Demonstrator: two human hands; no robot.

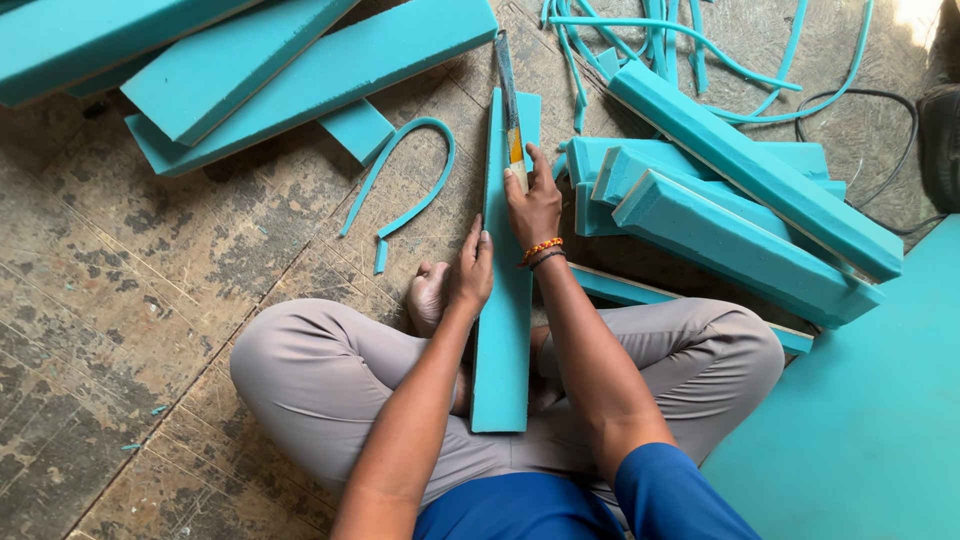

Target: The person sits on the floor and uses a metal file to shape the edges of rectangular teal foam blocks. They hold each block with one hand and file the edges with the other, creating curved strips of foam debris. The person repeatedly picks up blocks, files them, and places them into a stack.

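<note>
Head view: right hand grips knife; left hand steadies foam strip.

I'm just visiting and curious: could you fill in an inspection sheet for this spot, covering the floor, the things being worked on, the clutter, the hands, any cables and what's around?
Surface: worn, scuffed wooden floor.
Job's things: long teal foam strip lying across the seated person's crossed legs; long-bladed knife along its far end.
Clutter: stacked foam slabs upper left; piled foam blocks at right; curved foam offcut; thin trimmings at top.
Grippers: left hand pressing flat on the strip's left edge; right hand gripping the knife.
Cables: black cable upper right.
Surroundings: large teal foam sheet lower right.
</note>
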